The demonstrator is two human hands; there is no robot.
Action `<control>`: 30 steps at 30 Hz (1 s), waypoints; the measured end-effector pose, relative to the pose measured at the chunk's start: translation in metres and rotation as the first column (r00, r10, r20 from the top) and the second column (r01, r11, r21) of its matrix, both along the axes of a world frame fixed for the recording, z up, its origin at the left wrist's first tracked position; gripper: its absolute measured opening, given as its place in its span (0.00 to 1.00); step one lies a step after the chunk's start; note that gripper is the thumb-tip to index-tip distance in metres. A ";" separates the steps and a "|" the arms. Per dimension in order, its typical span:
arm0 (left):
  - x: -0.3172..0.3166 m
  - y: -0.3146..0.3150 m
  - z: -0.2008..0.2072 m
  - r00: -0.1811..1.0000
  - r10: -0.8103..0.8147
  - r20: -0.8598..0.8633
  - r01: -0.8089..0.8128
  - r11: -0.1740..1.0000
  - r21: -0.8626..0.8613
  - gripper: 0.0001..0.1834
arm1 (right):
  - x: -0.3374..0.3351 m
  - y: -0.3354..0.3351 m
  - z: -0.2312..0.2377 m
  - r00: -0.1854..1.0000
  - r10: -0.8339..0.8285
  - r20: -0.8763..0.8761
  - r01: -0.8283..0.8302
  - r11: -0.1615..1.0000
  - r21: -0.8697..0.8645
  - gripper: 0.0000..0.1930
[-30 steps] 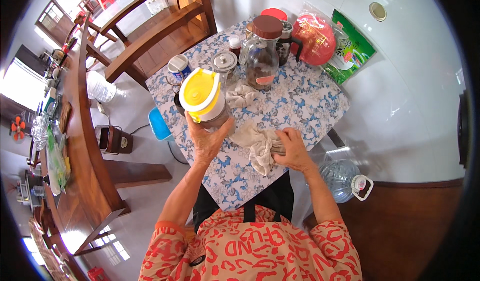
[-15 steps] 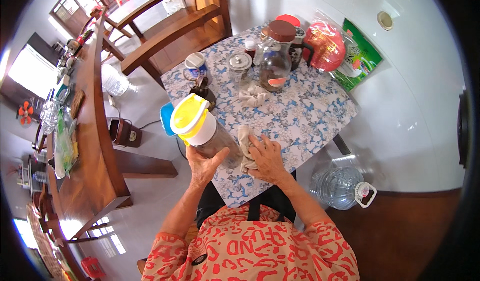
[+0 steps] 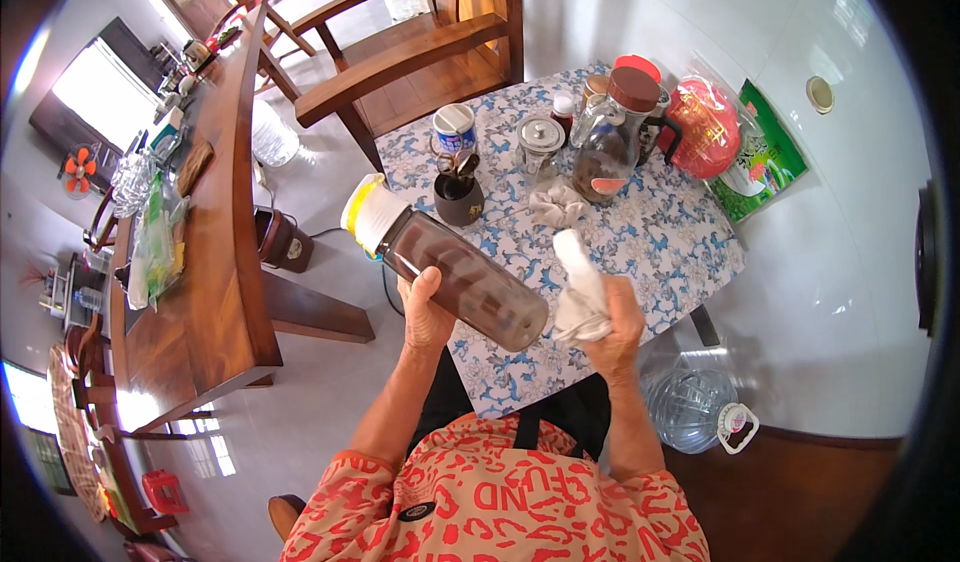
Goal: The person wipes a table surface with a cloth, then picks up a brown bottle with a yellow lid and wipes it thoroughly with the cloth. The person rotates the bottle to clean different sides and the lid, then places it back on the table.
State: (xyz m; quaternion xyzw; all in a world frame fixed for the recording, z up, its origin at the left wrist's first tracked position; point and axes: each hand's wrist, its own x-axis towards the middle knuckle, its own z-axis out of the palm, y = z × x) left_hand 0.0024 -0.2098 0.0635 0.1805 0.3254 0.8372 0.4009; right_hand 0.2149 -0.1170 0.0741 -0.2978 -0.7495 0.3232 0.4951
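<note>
My left hand (image 3: 426,312) is closed around a dark translucent water bottle (image 3: 462,277), held tilted above the near left part of the table. Its white and yellow lid points up and left, and its base faces right. In my right hand (image 3: 618,330) is a bunched, whitish cloth (image 3: 582,297), a little to the right of the bottle's base and apart from it. The cloth is slightly blurred. Beyond the bottle stands a dark cup (image 3: 459,202) with spoons in it. A second crumpled cloth (image 3: 557,205) lies on the table beside a glass jug (image 3: 606,157).
The small table has a blue floral cover (image 3: 680,242). A lidded glass jar (image 3: 540,140), a blue-and-white can (image 3: 456,127) and a red package (image 3: 703,127) stand toward its back. A wooden chair (image 3: 410,67) is behind it. A large plastic bottle (image 3: 685,410) lies on the floor at right.
The water bottle has swung from fairly upright to strongly tilted, its base now to the right. My right hand has lifted the cloth off the bottle and moved right. The view has shifted.
</note>
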 end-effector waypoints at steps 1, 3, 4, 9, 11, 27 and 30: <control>-0.001 0.000 0.001 0.998 0.014 -0.064 -0.014 1.000 -0.006 0.36 | 0.003 0.001 0.001 0.993 0.017 -0.116 -0.039 0.981 -0.189 0.21; 0.001 -0.004 -0.002 0.995 -0.023 -0.097 0.021 1.000 -0.020 0.37 | 0.014 0.000 0.005 0.994 0.001 -0.112 -0.033 0.959 -0.282 0.21; 0.002 -0.005 -0.003 0.993 -0.042 -0.113 0.040 0.999 -0.027 0.37 | 0.016 0.001 0.010 1.000 -0.025 -0.005 0.024 0.984 -0.178 0.21; 0.032 0.002 -0.031 0.976 -0.203 -0.077 0.190 0.970 -0.150 0.41 | -0.039 -0.042 0.022 0.972 0.036 0.232 -0.121 0.924 0.362 0.27; 0.034 0.002 -0.045 0.971 -0.238 -0.039 0.230 0.962 -0.144 0.40 | -0.050 -0.046 0.017 0.971 0.060 0.231 -0.154 0.896 0.417 0.30; 0.047 0.003 -0.048 0.641 -0.152 -0.753 -0.149 0.937 -0.316 0.46 | -0.064 -0.025 0.061 0.998 0.005 0.069 -0.028 0.938 0.344 0.27; 0.053 0.001 -0.040 0.535 -0.158 -0.830 -0.175 0.940 -0.292 0.38 | -0.062 -0.037 0.056 0.991 -0.095 0.096 0.036 0.873 0.486 0.28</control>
